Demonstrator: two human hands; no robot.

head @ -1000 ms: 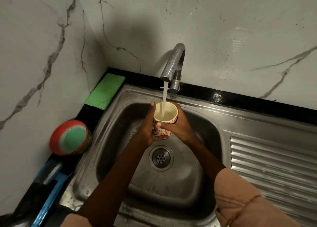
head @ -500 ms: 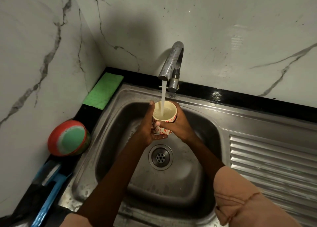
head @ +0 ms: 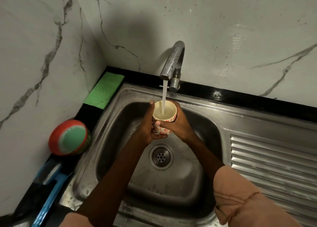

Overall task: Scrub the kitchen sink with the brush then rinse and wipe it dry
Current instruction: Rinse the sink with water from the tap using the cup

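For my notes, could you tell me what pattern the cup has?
The cup is cream with small red flower prints, seen in the head view.

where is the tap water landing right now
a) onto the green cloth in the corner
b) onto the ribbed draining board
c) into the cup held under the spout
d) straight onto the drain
c: the stream from the tap falls into the open top of the flower-patterned cup, which the left hand and right hand hold above the sink basin.
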